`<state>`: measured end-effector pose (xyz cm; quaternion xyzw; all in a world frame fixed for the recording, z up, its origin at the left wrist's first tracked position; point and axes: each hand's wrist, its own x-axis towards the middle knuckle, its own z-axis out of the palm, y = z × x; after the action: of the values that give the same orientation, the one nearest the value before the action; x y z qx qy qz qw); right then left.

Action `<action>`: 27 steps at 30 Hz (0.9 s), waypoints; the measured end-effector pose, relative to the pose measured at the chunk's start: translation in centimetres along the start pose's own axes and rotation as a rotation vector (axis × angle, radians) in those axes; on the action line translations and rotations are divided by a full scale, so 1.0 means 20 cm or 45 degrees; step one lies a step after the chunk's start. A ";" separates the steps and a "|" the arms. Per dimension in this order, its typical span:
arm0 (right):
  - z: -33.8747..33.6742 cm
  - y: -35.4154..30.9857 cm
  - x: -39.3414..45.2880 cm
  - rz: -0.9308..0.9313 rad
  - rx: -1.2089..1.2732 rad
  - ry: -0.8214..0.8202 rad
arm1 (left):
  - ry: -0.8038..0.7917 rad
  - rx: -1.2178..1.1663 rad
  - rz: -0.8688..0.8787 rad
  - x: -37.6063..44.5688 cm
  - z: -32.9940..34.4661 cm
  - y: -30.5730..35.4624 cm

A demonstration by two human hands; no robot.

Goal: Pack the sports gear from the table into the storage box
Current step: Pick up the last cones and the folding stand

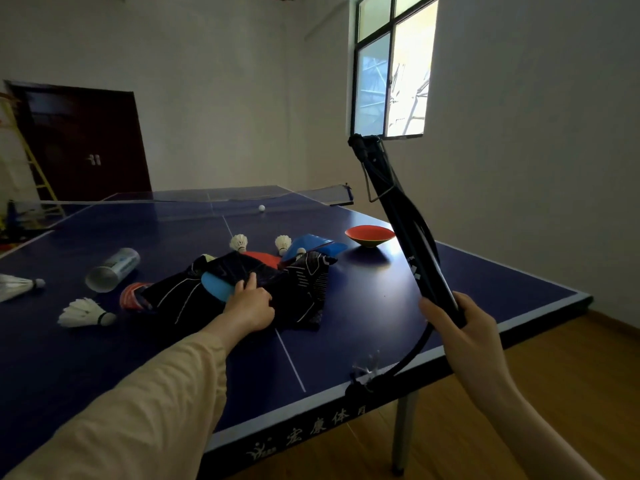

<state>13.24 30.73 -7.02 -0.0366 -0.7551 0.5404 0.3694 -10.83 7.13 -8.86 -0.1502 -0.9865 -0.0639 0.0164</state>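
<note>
My right hand [460, 327] grips the lower end of a long black air pump [405, 230], held tilted up over the table's right edge; its hose [412, 355] loops down to the near edge. On a pile of black patterned cloth [304, 289] in the middle of the blue table [485, 282], my left hand [251, 304] holds a blue disc [215, 287]. Shuttlecocks [85, 312] [239, 242] [283, 243] lie around the pile, and a red paddle [263, 258] sits partly under the cloth. No storage box is in view.
A shuttlecock tube [112, 270] lies on its side at left. Blue cones [311, 245] and a red cone [370, 235] stand behind the pile, a white ball [261, 208] near the net [207, 199]. Yellow ladder [38, 168] at far left; wooden floor [519, 393] at right.
</note>
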 end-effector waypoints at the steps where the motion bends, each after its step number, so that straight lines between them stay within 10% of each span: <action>1: -0.01 0.01 0.00 0.000 -0.004 0.004 | -0.046 0.017 -0.036 0.01 0.02 0.01; 6: -0.02 0.05 0.01 0.029 -0.022 -0.002 | 0.103 0.160 -0.068 0.00 0.02 0.05; 16: -0.06 0.06 -0.06 0.075 0.045 -0.007 | 1.291 -0.428 0.563 -0.24 -0.30 0.31; 27: -0.67 0.12 -0.63 0.158 -0.130 0.175 | 0.951 -0.863 0.882 -0.71 -0.01 0.96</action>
<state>29.50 36.68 -13.69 -0.1390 -0.7509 0.5190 0.3839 8.53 21.00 -7.09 -0.4266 -0.7326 -0.4134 0.3324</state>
